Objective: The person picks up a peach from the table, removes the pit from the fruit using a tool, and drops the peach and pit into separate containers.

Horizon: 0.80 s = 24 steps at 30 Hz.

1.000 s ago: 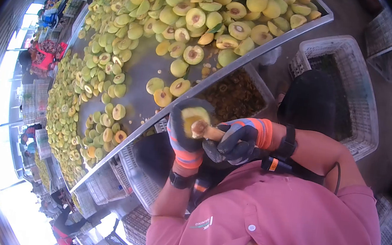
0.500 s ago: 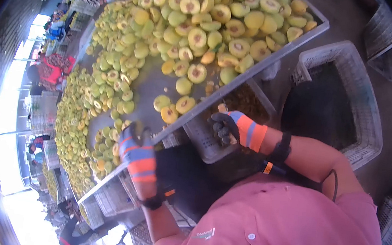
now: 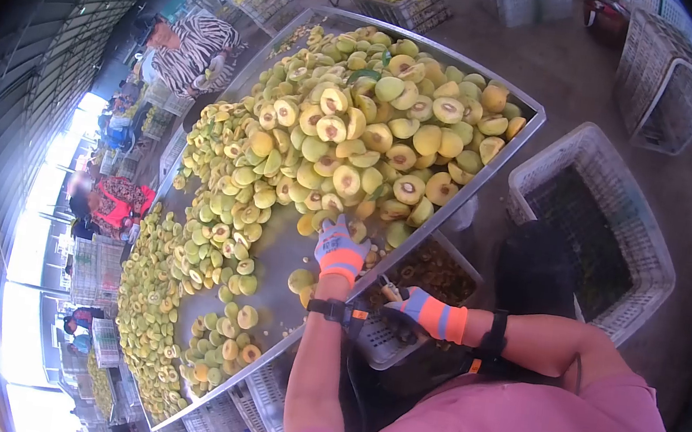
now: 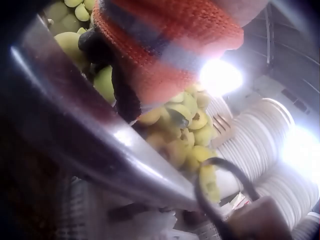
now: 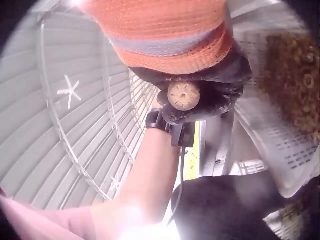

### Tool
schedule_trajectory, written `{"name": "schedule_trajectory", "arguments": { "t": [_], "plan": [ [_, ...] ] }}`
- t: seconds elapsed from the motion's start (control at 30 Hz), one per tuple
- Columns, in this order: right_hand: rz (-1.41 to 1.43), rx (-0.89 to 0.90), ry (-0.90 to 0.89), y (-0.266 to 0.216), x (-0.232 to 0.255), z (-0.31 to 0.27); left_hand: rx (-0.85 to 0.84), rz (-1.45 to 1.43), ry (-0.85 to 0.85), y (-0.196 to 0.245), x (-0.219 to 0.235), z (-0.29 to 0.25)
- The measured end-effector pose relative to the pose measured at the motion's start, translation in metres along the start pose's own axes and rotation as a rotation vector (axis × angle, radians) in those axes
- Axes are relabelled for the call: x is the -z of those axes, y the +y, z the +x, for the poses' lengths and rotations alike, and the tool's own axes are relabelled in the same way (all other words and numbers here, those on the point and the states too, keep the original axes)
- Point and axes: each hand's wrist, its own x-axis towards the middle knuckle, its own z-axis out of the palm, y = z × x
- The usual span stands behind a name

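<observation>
Just inside the metal rim, the left hand reaches fruit.

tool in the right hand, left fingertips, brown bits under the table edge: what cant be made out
Tool, right wrist view: only its round end shows; the right hand hides the rest.
Left hand, head view: fingertips blend into the fruit, so any grip is unclear.
Brown bits, head view: too small and blurred to identify.
</observation>
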Motion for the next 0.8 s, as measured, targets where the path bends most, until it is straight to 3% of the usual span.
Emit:
{"name": "schedule_trajectory", "arguments": {
  "t": [0.13,0.23,0.33,0.4,0.43,0.57,0.6,0.7,0.73,0.8],
  "plan": [
    [0.097,0.425,0.134,-0.011,0.003,-0.007,0.020,-0.273,0.051,-0.002,0.024,-0.033],
    [0.290,0.211,0.084,-0.023,0.023,0.001,-0.165,-0.301,0.349,-0.011,0.021,-0.069],
    [0.324,0.539,0.076,-0.028,0.013,0.002,-0.210,-0.379,0.365,0.006,0.038,-0.101],
    [0.137,0.393,0.019,-0.037,0.013,-0.015,-0.195,-0.402,0.348,0.014,0.041,-0.119],
    [0.151,0.512,0.034,-0.040,0.008,-0.018,-0.187,-0.406,0.342,0.018,0.044,-0.123],
    [0.010,0.289,-0.007,-0.042,0.018,-0.015,-0.187,-0.535,0.292,0.016,0.047,-0.138],
    [-0.002,0.263,-0.003,-0.046,0.020,-0.018,-0.294,-0.669,0.307,0.009,0.039,-0.134],
    [0.010,0.310,-0.060,-0.054,0.027,-0.022,-0.174,-0.965,0.159,-0.009,0.030,-0.134],
    [-0.039,0.307,-0.083,-0.061,0.027,-0.029,-0.161,-0.997,0.183,-0.013,0.032,-0.128],
    [-0.144,0.471,-0.106,-0.052,0.027,-0.016,0.073,-1.320,-0.027,-0.012,0.047,-0.134]
  ]
}}
